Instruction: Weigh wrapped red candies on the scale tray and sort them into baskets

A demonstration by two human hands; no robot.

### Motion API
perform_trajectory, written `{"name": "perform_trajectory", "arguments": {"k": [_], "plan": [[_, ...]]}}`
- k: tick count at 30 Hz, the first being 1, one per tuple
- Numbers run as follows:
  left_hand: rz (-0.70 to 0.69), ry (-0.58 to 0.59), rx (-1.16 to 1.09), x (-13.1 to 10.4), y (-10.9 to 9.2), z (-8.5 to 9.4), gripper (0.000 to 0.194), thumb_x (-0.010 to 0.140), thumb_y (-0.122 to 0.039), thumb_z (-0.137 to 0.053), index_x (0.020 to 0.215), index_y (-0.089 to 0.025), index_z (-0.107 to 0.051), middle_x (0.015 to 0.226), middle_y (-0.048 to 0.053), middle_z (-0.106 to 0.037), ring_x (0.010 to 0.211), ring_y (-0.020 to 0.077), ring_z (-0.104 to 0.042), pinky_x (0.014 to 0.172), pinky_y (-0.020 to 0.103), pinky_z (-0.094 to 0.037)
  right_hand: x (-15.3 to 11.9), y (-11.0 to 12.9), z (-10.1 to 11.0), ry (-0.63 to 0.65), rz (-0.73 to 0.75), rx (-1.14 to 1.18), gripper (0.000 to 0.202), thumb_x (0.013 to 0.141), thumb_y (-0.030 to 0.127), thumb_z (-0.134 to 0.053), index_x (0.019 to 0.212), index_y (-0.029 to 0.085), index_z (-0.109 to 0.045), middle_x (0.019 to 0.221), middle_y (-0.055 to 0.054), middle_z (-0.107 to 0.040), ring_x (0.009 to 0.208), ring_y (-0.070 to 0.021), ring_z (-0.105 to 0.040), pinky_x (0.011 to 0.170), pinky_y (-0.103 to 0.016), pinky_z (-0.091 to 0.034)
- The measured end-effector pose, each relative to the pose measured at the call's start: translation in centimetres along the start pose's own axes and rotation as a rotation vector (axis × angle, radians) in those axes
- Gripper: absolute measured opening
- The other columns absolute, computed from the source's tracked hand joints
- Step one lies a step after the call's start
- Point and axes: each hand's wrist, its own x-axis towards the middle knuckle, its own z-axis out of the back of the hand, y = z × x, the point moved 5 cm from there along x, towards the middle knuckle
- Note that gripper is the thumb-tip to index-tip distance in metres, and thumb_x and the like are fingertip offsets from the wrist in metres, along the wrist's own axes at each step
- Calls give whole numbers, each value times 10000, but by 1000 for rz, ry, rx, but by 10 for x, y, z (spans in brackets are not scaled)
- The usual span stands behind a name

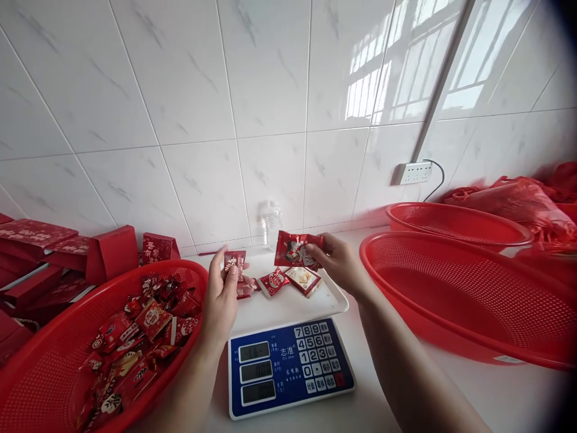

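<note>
My left hand [224, 294] pinches a small red packet [235, 260] upright over the left end of the white scale tray [331, 300]. In my right hand [336, 258] is a larger red candy packet [291, 249], held by its right end above the tray. Under it on the tray lie a red wrapped candy [273, 281] and a cream-and-red packet [305, 280]. Another red packet shows partly behind my left fingers. In front of the tray is the scale's blue keypad panel [288, 394]; its display digits are too faint to read fully.
A red basket [40, 355] of wrapped candies stands left, red boxes [112, 252] behind it. At right are two red baskets [406, 300] [460, 210] and red plastic bags [518, 201]. A clear bottle [273, 222] stands by the tiled wall, below a power strip [415, 173].
</note>
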Motion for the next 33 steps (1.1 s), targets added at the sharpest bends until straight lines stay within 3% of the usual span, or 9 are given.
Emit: {"name": "perform_trajectory", "arguments": {"k": [4,6,9,13,17,21,24,29,33], "plan": [[105,4,-321,-1,1,-1,463,822,-456,-736,1238,-282,-627,1054,28,-662,743,137,-665,639,240,-563,-10,15,-18,58,-1,217,389,824,601,-549,844,216,-501,732,-14,-610,639,-163,-616,582,-331,-535],[116,149,-352,-4,0,-9,417,848,-541,-685,1124,-227,-697,1154,73,-683,837,167,-677,702,268,-572,-19,22,-33,111,-5,318,398,817,607,-582,837,219,-493,713,-5,-610,614,-156,-628,580,-335,-558],[112,314,-317,-13,0,-22,473,838,-623,-658,1005,-188,-743,1035,100,-749,944,231,-691,815,322,-565,-32,29,-59,235,-9,443,381,814,563,-656,802,225,-480,667,8,-615,593,-150,-644,578,-319,-555],[158,177,-418,-19,0,-26,383,750,-527,-798,936,-196,-746,934,56,-770,955,248,-707,855,343,-565,-41,32,-76,364,42,354,383,848,571,-619,772,231,-460,682,2,-640,627,-142,-654,605,-300,-551],[174,38,-564,-15,-10,-17,346,722,-451,-844,945,-210,-734,951,29,-769,915,223,-721,797,333,-604,-32,24,-62,411,94,57,319,941,517,-499,843,218,-549,837,-57,-716,784,-171,-692,684,-313,-553],[212,-220,-760,-5,-20,13,114,882,-344,-723,903,-231,-718,946,-26,-752,850,145,-714,737,308,-650,-19,6,-33,328,38,-259,178,904,317,-573,1029,214,-646,1059,-118,-729,988,-266,-670,821,-413,-505],[255,-352,-839,-1,-26,29,213,996,-219,-552,857,-207,-713,886,-30,-743,769,112,-705,697,314,-672,-16,-8,-29,360,-5,-463,291,814,246,-664,1101,205,-677,1138,-158,-723,1073,-355,-643,878,-484,-462],[338,-354,-844,0,-29,26,256,970,-30,-510,841,-135,-705,855,14,-746,778,107,-713,687,283,-673,-17,-20,-45,448,-18,-591,390,782,203,-676,1171,224,-669,1228,-133,-710,1101,-355,-648,859,-438,-460],[385,-300,-840,-1,-23,16,236,944,-4,-534,837,-127,-706,831,11,-748,713,112,-712,616,288,-674,-11,-23,-45,376,-55,-612,388,806,59,-514,1133,207,-662,1094,-123,-748,988,-305,-677,761,-366,-443]]}}
